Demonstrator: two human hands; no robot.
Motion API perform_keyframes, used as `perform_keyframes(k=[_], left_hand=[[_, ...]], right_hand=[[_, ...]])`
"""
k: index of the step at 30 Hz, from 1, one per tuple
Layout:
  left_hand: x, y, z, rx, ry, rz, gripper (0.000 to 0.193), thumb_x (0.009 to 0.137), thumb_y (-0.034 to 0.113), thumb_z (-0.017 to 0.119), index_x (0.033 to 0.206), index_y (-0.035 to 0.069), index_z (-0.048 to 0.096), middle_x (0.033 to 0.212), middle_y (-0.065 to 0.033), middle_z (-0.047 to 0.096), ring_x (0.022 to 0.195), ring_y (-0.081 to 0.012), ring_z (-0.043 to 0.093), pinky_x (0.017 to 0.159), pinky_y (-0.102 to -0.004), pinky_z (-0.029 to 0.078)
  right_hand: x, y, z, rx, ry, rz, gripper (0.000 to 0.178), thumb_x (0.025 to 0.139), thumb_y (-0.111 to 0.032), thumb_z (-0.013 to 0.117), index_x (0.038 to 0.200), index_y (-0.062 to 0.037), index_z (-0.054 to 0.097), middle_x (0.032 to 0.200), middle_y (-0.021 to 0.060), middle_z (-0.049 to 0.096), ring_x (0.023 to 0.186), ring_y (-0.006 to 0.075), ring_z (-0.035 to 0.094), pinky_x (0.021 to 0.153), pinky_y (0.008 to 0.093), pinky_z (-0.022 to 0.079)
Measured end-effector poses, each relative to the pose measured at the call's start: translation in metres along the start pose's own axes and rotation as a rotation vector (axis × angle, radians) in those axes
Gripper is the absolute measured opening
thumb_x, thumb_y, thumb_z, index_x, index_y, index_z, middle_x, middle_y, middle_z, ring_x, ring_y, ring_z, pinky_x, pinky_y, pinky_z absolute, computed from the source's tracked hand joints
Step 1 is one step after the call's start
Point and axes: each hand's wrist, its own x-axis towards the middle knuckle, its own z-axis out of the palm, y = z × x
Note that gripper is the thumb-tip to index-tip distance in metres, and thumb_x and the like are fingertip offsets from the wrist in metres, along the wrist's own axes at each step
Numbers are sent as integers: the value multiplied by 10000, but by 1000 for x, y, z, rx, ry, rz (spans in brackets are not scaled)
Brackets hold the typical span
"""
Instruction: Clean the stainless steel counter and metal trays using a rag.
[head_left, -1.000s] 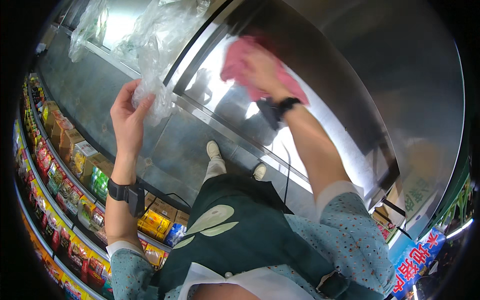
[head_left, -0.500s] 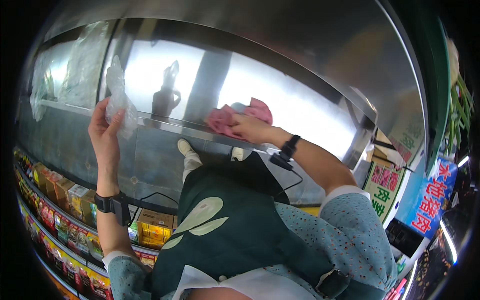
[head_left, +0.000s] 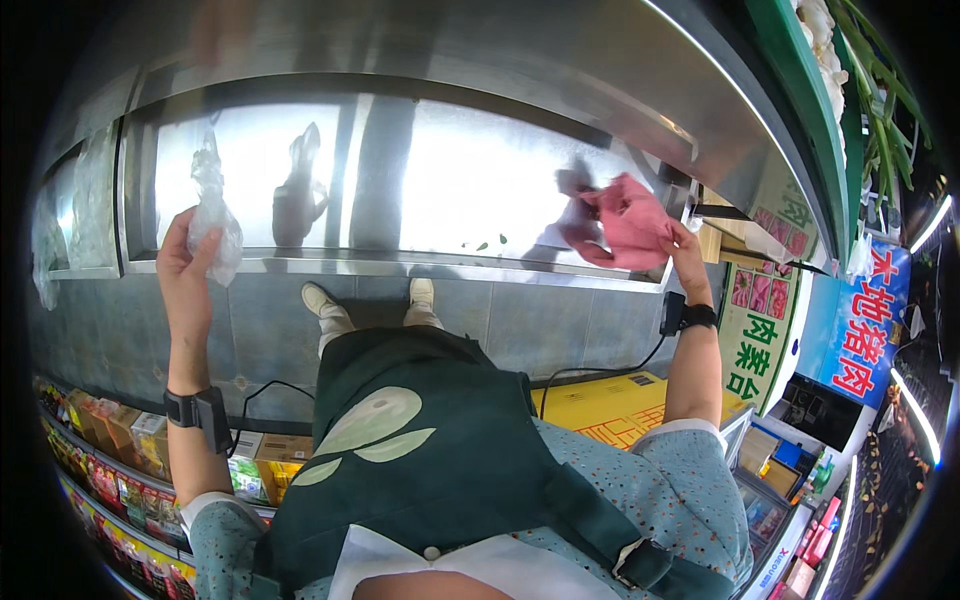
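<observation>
Clearly, one plastic wad point(head_left: 211, 195) in left hand point(head_left: 186, 264), one cloth point(head_left: 634, 225) in right hand point(head_left: 690, 266)

Plastic bag point(head_left: 214, 205) and pink cloth point(head_left: 632, 225) flank open room.

Glare whitens the steel trough point(head_left: 470, 185) as fisheye distortion bends edges.

Surface point(head_left: 470, 170): bright metal, recessed within a raised rim point(head_left: 400, 266). Small green scraps point(head_left: 482, 246) lay by the near edge, just right of middle. Pink cloth point(head_left: 635, 225) was at right end, contact unclear.
</observation>
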Motion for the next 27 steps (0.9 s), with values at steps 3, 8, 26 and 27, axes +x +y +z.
perform_keyframes(k=[3, 8, 26, 27], left_hand=[[-2, 0, 10, 2, -34, -2, 263, 883, 50, 616, 1138, 0, 579, 1006, -20, 623, 890, -83, 561, 768, -228, 430], [-15, 2, 3, 85, -47, -44, 259, 885, 53, 614, 1137, 6, 580, 1003, -21, 625, 885, -78, 561, 766, -227, 431], [0, 50, 28, -44, -99, 19, 262, 865, 22, 614, 1124, 2, 580, 998, -17, 619, 899, -83, 563, 786, -228, 442], [-5, 46, 18, -47, -57, 12, 262, 865, 22, 614, 1124, 2, 580, 998, -17, 619, 899, -83, 563, 786, -228, 442]], right_hand=[[11, 97, -13, -254, 21, 154, 584, 845, -145, 668, 1366, -26, 433, 1235, 154, 558, 1118, 209, 553, 946, 326, 448], [9, 38, 154, -1015, 92, 153, 630, 788, -119, 607, 1300, -6, 256, 1250, 225, 418, 1052, 437, 537, 855, 535, 487], [59, -152, 382, 657, -503, -177, 679, 795, -30, 589, 1415, -98, 320, 1195, 123, 547, 948, 238, 622, 775, 348, 543], [50, -164, 345, 662, -501, -128, 680, 807, -37, 599, 1421, -109, 317, 1189, 103, 551, 962, 190, 621, 741, 311, 562]])
